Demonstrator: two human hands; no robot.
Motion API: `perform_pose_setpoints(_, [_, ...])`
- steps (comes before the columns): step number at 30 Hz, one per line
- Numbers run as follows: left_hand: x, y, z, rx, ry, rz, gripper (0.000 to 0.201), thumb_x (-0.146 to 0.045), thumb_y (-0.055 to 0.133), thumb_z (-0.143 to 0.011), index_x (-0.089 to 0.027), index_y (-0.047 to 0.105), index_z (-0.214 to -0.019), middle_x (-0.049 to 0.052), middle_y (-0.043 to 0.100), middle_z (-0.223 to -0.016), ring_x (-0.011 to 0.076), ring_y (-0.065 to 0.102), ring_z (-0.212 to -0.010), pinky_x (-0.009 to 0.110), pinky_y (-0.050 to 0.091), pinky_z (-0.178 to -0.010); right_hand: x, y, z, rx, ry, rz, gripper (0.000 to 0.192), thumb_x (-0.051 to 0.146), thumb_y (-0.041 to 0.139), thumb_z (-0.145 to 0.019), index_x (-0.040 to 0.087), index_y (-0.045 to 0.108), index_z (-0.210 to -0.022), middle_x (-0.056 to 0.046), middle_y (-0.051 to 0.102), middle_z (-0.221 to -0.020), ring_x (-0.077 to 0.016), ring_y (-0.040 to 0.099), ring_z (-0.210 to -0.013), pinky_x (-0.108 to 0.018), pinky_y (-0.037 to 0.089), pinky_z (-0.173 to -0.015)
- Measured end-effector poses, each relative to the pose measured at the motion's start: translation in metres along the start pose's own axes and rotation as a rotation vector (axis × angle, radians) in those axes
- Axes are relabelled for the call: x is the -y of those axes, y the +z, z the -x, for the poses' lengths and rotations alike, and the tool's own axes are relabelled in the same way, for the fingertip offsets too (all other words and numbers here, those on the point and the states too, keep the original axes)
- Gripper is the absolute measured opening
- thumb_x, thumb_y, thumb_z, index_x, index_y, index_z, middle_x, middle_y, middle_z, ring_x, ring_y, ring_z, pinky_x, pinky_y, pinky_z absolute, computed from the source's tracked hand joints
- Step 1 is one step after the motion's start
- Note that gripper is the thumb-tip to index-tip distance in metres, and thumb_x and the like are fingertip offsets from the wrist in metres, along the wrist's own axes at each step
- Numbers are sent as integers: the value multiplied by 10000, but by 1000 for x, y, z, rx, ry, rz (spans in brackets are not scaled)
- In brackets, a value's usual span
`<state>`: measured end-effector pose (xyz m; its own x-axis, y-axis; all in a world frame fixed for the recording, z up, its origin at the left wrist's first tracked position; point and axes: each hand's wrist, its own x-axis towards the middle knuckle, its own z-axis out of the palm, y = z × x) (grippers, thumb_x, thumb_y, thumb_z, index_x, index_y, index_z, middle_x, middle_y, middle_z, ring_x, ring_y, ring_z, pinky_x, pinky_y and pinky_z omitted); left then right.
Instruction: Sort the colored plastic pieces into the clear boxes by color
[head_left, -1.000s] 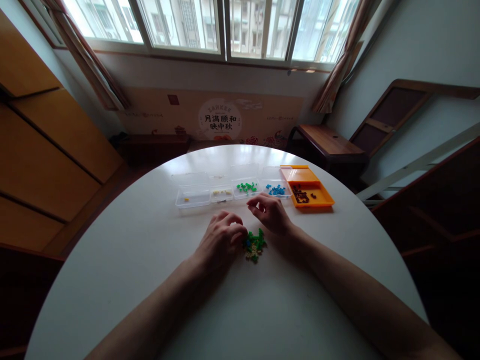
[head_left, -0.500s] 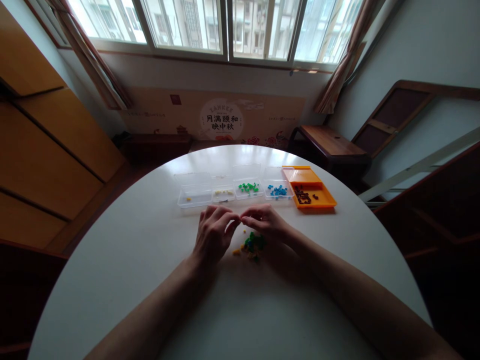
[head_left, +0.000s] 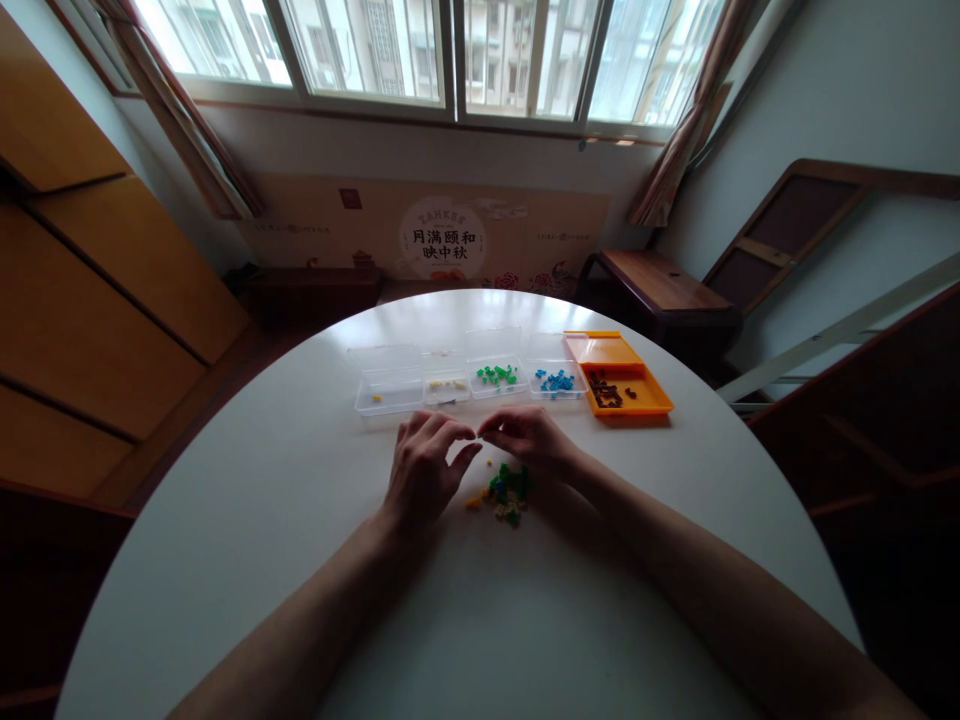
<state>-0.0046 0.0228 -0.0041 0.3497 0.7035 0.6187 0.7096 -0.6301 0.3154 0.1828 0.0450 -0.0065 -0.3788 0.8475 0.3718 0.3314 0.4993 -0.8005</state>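
My left hand (head_left: 426,462) is over the middle of the table, thumb and index finger apart, with nothing visible between them. Facing it, my right hand (head_left: 528,437) has its thumb and fingertips pinched together. Whatever sits in that pinch is too small to make out. The fingertips of both hands nearly meet. Just below them lies a loose pile of small green toy bricks (head_left: 513,480) mixed with yellow and tan pieces (head_left: 501,510) and a bit of blue. A single yellow piece (head_left: 489,462) lies between the pile and my fingers.
Along the far side stand open clear boxes: one with a yellow piece (head_left: 377,398), one with pale pieces (head_left: 447,386), one with green pieces (head_left: 496,375), one with blue pieces (head_left: 558,382). An orange box (head_left: 651,398) at right holds dark brown pieces (head_left: 606,393). The white table (head_left: 285,480) is round.
My left thumb and index finger have parted, the thumb dropping lower. My right hand has shifted very slightly left and up, still pinched. The boxes and pile look the same.
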Motion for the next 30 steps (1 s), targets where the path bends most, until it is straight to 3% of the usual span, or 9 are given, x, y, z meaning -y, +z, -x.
perform_pose_setpoints(5, [0,2,1,42,60,10,98,-242,617,-848,-201,627,-760,22,643,-793,201,536,-863,357,396,-818,-6,-15,-19,-144,-59,255,114,182,598,-824,168,711,-811,-25,675,-742,-100,537,-602,-227,435,-611])
perform_pose_setpoints(9, [0,1,1,55,99,17,108,-242,615,-850,-201,631,-751,21,649,-794,197,533,-858,351,390,-807,-14,-27,-42,-308,52,303,142,227,595,-822,161,719,-837,-40,694,-766,-119,557,-611,-246,434,-618])
perform_pose_setpoints(12, [-1,0,1,79,106,33,106,-244,619,-847,-201,639,-752,22,653,-799,196,530,-857,348,390,-798,-18,-34,-51,-355,135,262,189,280,598,-814,151,724,-868,-35,689,-717,-118,543,-570,-245,432,-587])
perform_pose_setpoints(19, [-1,0,2,195,123,68,78,-243,601,-856,-216,674,-843,39,657,-878,200,526,-907,358,401,-830,-20,-37,-26,-323,124,272,179,268,598,-808,160,722,-879,-33,683,-728,-105,519,-538,-238,436,-557])
perform_pose_setpoints(25, [-2,0,2,344,213,21,277,-209,563,-875,-312,645,-1119,47,633,-1075,226,496,-1003,396,377,-889,-19,-30,-1,-206,26,354,128,205,587,-832,176,708,-865,-40,686,-811,-112,551,-593,-250,451,-620])
perform_pose_setpoints(30, [-1,-1,1,391,244,43,186,-226,592,-863,-333,697,-974,30,623,-1108,238,478,-1041,404,352,-914,-18,-24,3,-207,45,363,106,198,603,-833,184,706,-853,-33,697,-830,-114,569,-612,-241,444,-619])
